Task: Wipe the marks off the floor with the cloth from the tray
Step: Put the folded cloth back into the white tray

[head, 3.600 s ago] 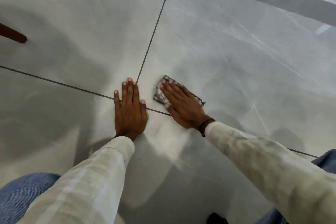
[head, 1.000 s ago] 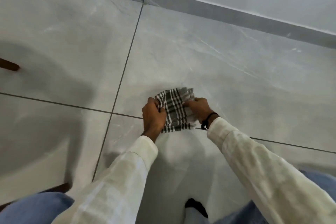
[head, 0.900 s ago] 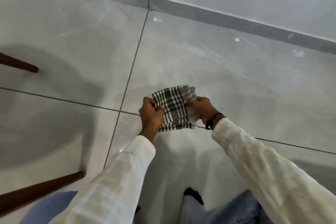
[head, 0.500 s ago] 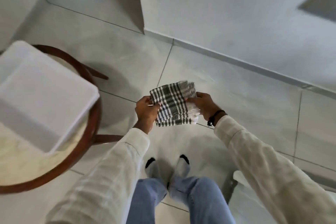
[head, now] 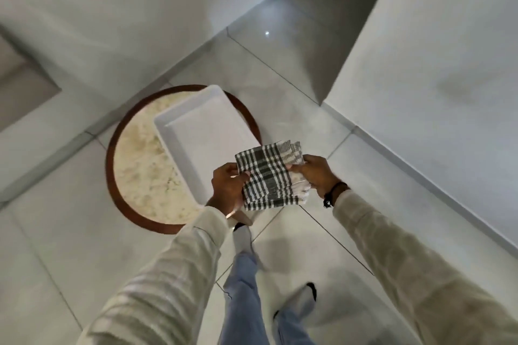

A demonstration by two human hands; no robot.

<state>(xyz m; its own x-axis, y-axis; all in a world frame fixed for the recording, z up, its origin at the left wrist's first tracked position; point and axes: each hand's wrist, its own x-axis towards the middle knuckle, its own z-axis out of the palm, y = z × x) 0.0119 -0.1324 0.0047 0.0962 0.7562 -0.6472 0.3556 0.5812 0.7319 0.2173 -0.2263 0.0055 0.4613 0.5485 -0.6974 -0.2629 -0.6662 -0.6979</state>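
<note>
A shallow white rectangular plastic tray [head: 201, 131] sits on the round stone-topped, wood-rimmed counter [head: 140, 171], toward its right side. In front of the tray's near right corner, the folded black-and-white checked cloth [head: 270, 176] hangs between the left hand [head: 227, 186] and right hand [head: 316, 173], seemingly above the pale tiled floor [head: 294, 70]. A wall [head: 437, 70] stands to the right.

Woven checked cloth [head: 270, 176], soft and folded; smooth white plastic-looking tray [head: 179, 120]; round table [head: 134, 165] with speckled stone-like top and polished dark wood rim; glossy pale floor tiles [head: 294, 45]; matt fabric sleeves [head: 168, 283].
</note>
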